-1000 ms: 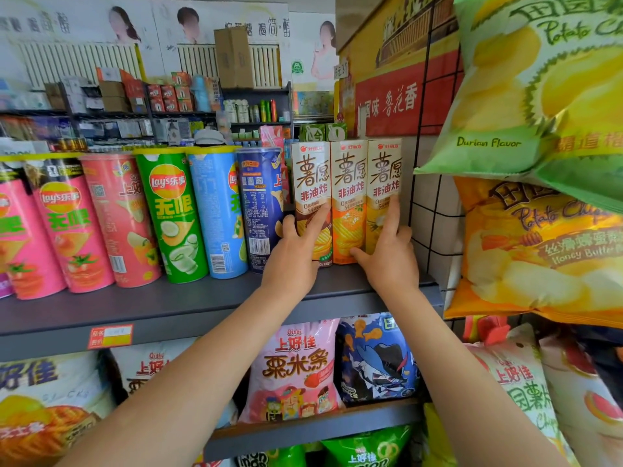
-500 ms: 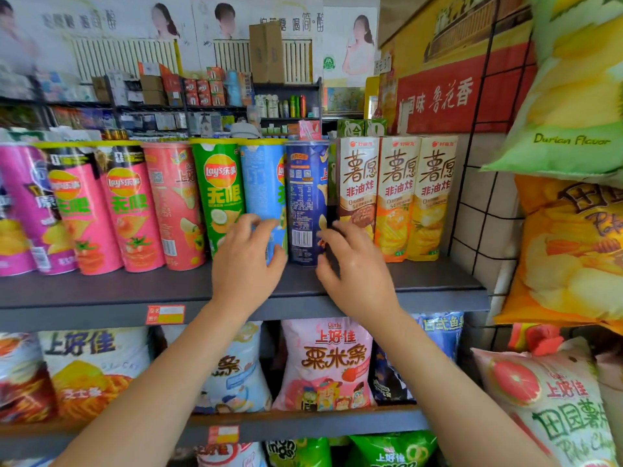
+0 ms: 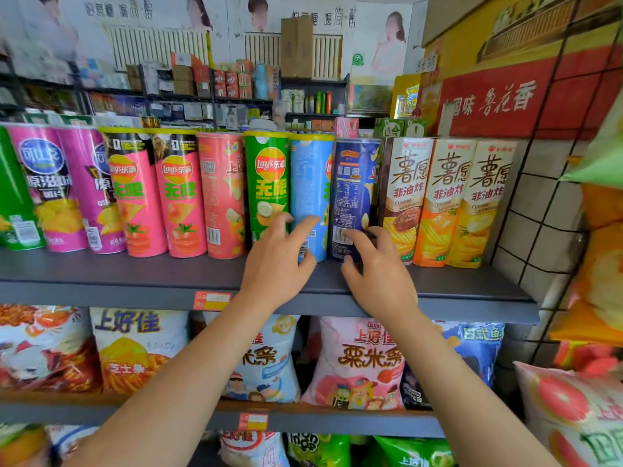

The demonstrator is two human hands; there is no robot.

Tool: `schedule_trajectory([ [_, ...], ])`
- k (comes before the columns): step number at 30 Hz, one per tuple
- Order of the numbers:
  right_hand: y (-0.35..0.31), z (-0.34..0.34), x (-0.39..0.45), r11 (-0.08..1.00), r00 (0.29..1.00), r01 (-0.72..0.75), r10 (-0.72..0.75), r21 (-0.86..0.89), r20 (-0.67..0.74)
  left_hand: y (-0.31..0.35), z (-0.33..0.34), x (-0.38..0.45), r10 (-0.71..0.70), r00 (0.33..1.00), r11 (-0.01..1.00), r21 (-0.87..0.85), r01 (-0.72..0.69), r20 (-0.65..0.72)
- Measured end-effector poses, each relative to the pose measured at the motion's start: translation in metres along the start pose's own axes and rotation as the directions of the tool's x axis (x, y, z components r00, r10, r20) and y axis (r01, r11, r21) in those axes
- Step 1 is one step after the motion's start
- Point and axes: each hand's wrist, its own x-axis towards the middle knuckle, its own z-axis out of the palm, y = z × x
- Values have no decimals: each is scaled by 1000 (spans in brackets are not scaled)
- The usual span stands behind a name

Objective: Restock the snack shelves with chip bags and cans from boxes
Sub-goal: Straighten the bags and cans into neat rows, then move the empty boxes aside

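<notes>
A row of upright chip cans stands on the grey shelf (image 3: 128, 276). My left hand (image 3: 278, 264) reaches in with spread fingers that touch the lower front of the light blue can (image 3: 308, 178), right of the green Lay's can (image 3: 266, 183). My right hand (image 3: 379, 271) is beside it, its forefinger and thumb touching the bottom of the dark blue can (image 3: 352, 187). Neither can is lifted. Three tall chip boxes (image 3: 445, 197) stand to the right of the dark blue can.
Pink and purple cans (image 3: 135, 197) fill the shelf's left part. Chip bags (image 3: 360, 362) pack the shelf below. A black wire grid (image 3: 539, 217) on the right wall carries hanging bags (image 3: 603, 264). More store shelves stand behind.
Both hands left the three boxes at the right and moved left to the blue cans. The view shifted left, showing more cans.
</notes>
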Motion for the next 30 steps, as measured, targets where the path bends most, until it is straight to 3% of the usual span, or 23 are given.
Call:
schedule_trajectory([
  [4, -15, 3, -5, 988, 985, 151, -151, -3, -82, -5, -6, -3, -72, 987, 997, -43, 67, -141],
  [7, -35, 12, -6, 966, 967, 250, -246, -58, 72, -13, -6, -4, -97, 977, 993, 44, 107, -187],
  [9, -41, 18, -5, 967, 965, 229, -211, -108, 156, -17, -7, -6, -108, 978, 991, 64, 121, -180],
  [16, -40, 22, -4, 978, 969, 176, -151, -115, 193, -22, -9, -7, -142, 978, 987, 57, 152, -154],
  [19, -38, 21, -5, 981, 975, 190, -187, -20, 118, -23, -13, -13, -135, 984, 991, -8, 135, -118],
  [22, -48, 18, -17, 962, 971, 211, -186, 172, -149, -26, -34, -37, -153, 976, 975, -181, 125, -153],
  [24, -67, 14, -32, 938, 952, 239, -175, 251, -252, -34, -53, -65, -191, 959, 952, -277, 128, -210],
  [26, -93, 14, -54, 921, 955, 239, -166, 308, -245, -48, -73, -100, -252, 942, 921, -354, 163, -222],
  [28, -121, 28, -77, 896, 982, 170, -120, 410, -145, -75, -86, -135, -333, 924, 892, -380, 245, -186],
  [30, -155, 54, -105, 871, 996, 67, -86, 486, 17, -113, -93, -170, -420, 907, 848, -375, 374, -43],
])
